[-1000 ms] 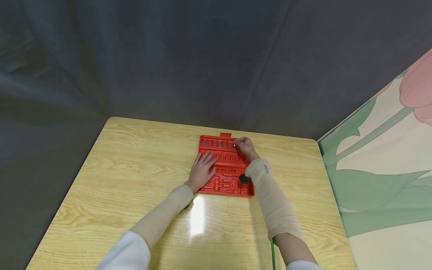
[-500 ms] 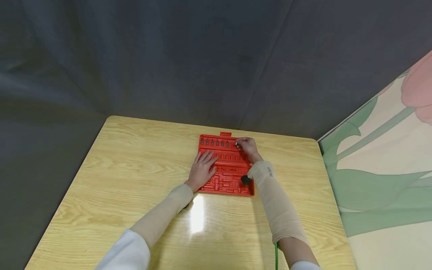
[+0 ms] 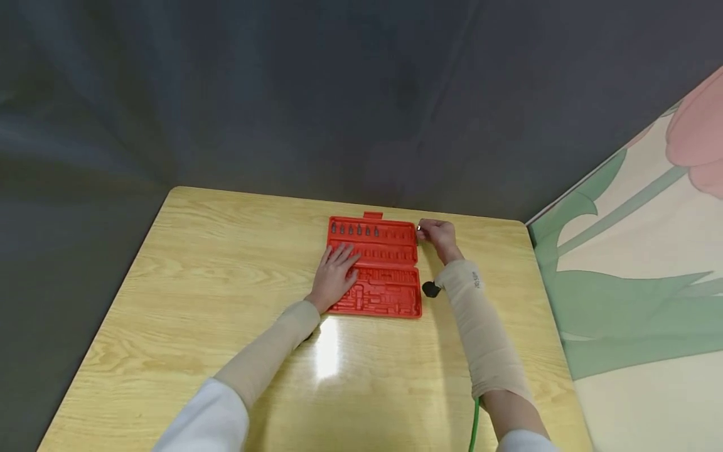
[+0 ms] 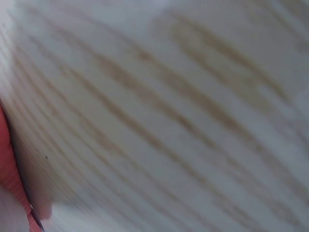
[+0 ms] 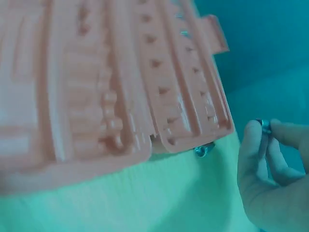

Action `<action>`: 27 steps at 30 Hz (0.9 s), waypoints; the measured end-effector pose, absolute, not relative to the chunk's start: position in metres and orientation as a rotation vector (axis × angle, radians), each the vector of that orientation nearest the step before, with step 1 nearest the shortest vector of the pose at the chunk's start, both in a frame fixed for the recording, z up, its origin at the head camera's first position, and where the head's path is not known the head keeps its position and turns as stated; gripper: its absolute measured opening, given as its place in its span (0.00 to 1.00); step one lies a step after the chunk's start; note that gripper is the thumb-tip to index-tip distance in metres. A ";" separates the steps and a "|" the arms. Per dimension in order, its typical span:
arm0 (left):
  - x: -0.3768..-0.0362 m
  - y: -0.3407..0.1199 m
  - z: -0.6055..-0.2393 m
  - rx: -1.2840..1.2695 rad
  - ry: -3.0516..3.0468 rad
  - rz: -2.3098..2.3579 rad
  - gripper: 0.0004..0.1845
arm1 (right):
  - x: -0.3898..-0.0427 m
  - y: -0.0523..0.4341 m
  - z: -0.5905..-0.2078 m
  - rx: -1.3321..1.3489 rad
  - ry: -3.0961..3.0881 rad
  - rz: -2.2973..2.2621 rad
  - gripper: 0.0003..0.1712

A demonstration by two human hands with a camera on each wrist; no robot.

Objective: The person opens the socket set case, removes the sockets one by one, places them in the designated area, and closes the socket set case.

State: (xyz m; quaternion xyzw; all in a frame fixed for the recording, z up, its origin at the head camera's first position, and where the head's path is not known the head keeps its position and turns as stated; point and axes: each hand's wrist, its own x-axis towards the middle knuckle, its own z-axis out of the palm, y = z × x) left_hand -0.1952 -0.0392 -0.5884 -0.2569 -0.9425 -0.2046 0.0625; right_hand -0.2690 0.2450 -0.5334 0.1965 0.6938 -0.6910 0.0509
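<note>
Pinching a small shiny metal piece btwn thumb + fingertips, the R hand is just off the R edge of the red moulded tool case, near its far corner. I can't make out the piece's exact type from here. A 2nd metal piece is just beside that same edge; can't tell if they touch. My L hand rests on the case's L side, fingers straight + spread. The case lies unfolded on the wood-grain table, latch tab on the far side; six dark tool bits stand in the far row's L part. Black wrist cam hangs by the R wrist; dark curtain behind, floral mural to the R.
</note>
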 end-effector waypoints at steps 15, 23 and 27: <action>-0.197 -0.038 -0.587 -0.774 -2.889 -0.594 0.23 | -0.259 0.254 -0.566 0.677 2.449 -1.874 0.12; -0.198 -0.039 -0.584 -0.776 -2.895 -0.553 0.24 | -0.260 0.250 -0.565 0.659 2.589 -1.732 0.12; -0.193 -0.037 -0.589 -0.780 -2.875 -0.549 0.23 | -0.252 0.251 -0.565 0.651 2.628 -1.676 0.11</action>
